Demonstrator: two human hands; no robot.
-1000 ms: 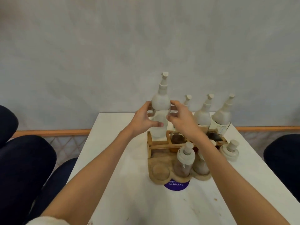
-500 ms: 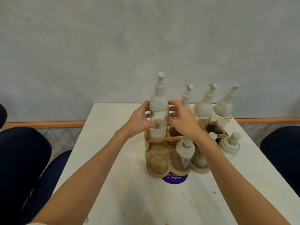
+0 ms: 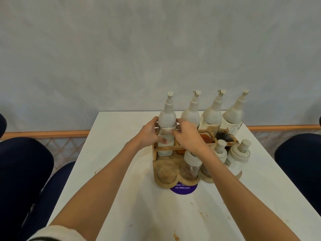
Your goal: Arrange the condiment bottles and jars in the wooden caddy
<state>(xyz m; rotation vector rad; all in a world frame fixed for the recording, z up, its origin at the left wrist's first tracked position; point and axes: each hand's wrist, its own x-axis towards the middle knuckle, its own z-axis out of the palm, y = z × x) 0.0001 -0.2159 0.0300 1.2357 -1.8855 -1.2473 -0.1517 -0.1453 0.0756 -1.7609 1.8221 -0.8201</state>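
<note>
Both hands clasp the leftmost bottle (image 3: 167, 126), the left hand (image 3: 149, 134) on its left side and the right hand (image 3: 186, 134) on its right. It stands upright in the caddy (image 3: 171, 178), in the rear row's left slot, beside three more bottles. Jars fill the front rounds except the leftmost.

White table (image 3: 107, 171), scattered with brown stains toward the near edge. Wooden caddy (image 3: 157, 166) set right of the middle, nearer the far edge than the near one, laden with bottles and jars. Round purple sticker (image 3: 183, 189) stuck flat on the surface, partly hidden under the caddy's near rim. Could not tell whether the cream-lidded jar (image 3: 238, 158) at the caddy's right end stood on the wood or on the table itself.
</note>
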